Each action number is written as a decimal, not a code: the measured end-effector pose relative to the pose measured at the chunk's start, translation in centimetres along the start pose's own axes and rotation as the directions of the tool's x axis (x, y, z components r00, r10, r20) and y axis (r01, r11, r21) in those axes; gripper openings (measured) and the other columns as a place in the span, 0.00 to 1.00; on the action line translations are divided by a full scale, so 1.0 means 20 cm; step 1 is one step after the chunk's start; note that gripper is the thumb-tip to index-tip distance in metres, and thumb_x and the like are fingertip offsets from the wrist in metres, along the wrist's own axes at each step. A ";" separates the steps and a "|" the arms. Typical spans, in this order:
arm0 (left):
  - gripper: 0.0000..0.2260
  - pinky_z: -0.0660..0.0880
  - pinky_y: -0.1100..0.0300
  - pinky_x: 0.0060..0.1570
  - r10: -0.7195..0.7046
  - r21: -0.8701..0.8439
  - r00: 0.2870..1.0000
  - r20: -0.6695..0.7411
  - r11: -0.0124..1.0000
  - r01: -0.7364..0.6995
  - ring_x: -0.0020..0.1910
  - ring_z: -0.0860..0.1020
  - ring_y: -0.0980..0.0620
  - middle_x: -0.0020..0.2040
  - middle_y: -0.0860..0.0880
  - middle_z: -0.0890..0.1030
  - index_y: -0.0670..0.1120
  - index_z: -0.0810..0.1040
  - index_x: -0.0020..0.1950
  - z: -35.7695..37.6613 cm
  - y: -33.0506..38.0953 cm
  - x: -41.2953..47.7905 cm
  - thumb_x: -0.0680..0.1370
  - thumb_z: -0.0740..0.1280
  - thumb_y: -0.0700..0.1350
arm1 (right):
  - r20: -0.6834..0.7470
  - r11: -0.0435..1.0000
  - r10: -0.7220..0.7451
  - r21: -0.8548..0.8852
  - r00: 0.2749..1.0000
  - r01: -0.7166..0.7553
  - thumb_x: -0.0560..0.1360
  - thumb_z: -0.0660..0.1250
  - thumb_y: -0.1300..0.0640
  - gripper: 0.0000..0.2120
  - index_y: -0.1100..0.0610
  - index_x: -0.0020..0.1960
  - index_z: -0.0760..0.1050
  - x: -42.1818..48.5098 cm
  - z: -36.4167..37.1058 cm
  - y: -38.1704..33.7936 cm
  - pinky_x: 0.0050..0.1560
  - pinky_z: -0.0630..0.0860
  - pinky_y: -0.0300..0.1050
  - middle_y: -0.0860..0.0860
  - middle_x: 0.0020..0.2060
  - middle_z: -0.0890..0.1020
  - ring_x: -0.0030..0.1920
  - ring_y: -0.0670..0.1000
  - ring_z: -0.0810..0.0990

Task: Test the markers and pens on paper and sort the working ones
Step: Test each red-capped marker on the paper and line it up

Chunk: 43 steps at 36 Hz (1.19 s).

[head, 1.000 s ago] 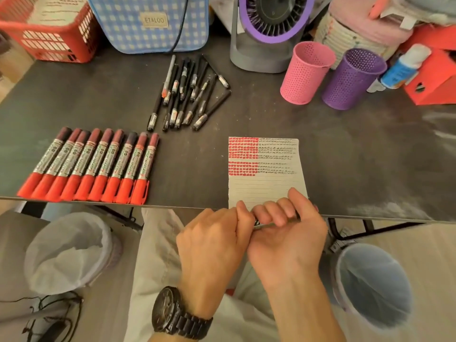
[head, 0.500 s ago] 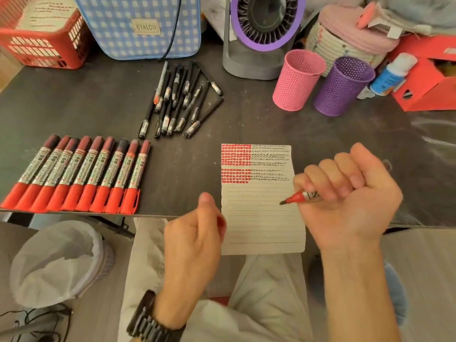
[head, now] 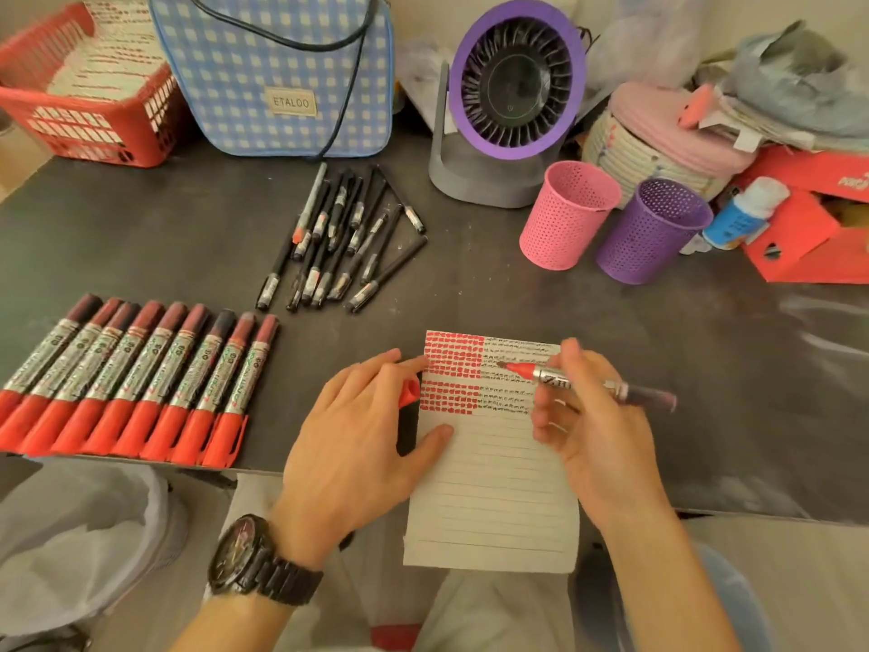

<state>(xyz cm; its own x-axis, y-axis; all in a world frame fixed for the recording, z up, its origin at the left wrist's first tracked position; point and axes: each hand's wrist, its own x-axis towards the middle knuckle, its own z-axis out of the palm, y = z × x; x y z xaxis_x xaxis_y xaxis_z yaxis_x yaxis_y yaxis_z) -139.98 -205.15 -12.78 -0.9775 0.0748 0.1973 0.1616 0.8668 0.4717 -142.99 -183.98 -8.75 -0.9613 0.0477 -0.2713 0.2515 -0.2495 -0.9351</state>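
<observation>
A lined paper [head: 493, 491] with rows of red and black test marks hangs over the table's front edge. My right hand [head: 597, 430] pinches an uncapped red marker [head: 536, 371], its tip just above the marks near the paper's top. My left hand [head: 357, 444] rests flat on the paper's left edge, with the marker's red cap [head: 410, 392] tucked under its fingers. Several capped red markers [head: 141, 383] lie in a row at the left. A pile of black pens [head: 343, 242] lies behind the paper.
A pink mesh cup [head: 566, 214] and a purple mesh cup [head: 651, 230] stand at the back right beside a purple fan [head: 512, 87]. A red basket [head: 89, 87] and a checked bag [head: 277, 72] sit at the back left. Lined bins [head: 80, 543] stand below the table.
My hands pulled the cap off the marker at the table edge. The right hand then carried the marker up over the paper, and the left hand came down flat onto the paper with the cap.
</observation>
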 end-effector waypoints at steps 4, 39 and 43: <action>0.21 0.63 0.59 0.67 0.018 -0.004 1.000 -0.009 1.000 -0.018 0.71 0.65 0.59 0.68 0.59 0.74 0.55 0.72 0.62 0.00 0.00 -0.01 0.76 0.63 0.66 | 0.017 0.980 -0.108 -0.169 0.994 0.109 0.76 0.72 0.51 0.08 0.54 0.42 0.82 0.05 0.03 0.04 0.25 0.72 0.41 0.53 0.27 0.78 0.26 0.50 0.76; 0.19 0.66 0.46 0.72 0.069 -0.057 0.997 0.037 0.996 -0.067 0.72 0.69 0.57 0.65 0.60 0.79 0.67 0.51 0.51 0.00 -0.01 0.01 0.77 0.64 0.63 | -0.018 0.732 -0.438 -0.588 0.899 0.345 0.73 0.73 0.64 0.14 0.62 0.30 0.74 0.11 0.07 0.18 0.30 0.73 0.55 0.55 0.22 0.76 0.25 0.57 0.75; 0.16 0.65 0.48 0.73 0.069 -0.053 0.997 0.031 0.996 -0.067 0.72 0.69 0.57 0.66 0.61 0.79 0.62 0.57 0.48 0.00 -0.01 0.01 0.77 0.64 0.63 | -0.016 0.724 -0.443 -0.595 0.896 0.348 0.73 0.73 0.64 0.14 0.63 0.31 0.74 0.11 0.08 0.17 0.31 0.73 0.56 0.57 0.23 0.75 0.26 0.59 0.75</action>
<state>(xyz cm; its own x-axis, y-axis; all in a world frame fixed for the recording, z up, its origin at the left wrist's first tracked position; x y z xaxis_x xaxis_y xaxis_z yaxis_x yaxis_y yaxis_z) -140.22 -205.36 -12.92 -0.9677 0.1494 0.2029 0.2338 0.8326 0.5020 -144.39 -186.20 -12.20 -0.9714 0.1685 0.1675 -0.0850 0.4117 -0.9073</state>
